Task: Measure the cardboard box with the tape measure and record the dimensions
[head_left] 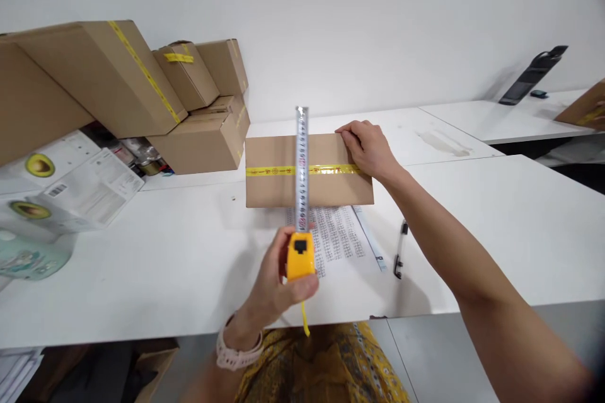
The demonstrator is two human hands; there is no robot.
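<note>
My left hand [278,277] is closed around a yellow tape measure [300,258]. Its metal blade [301,170] is drawn out and points away from me, crossing over a cardboard box [274,189] sealed with yellow printed tape. Whether the blade touches the box cannot be told. At the box's far right edge, my right hand [371,148] grips it with thumb and bent fingers. Partly under the box lies a printed sheet [340,233] with columns of text. To the right of the sheet is a clear pen [401,250] with a black cap.
Several cardboard boxes [203,138] are stacked at the left back. In front of them are a white carton with avocado pictures [89,182] and a pale green bottle [33,256]. A black bottle [532,79] stands on the right-hand table, near another box [586,107].
</note>
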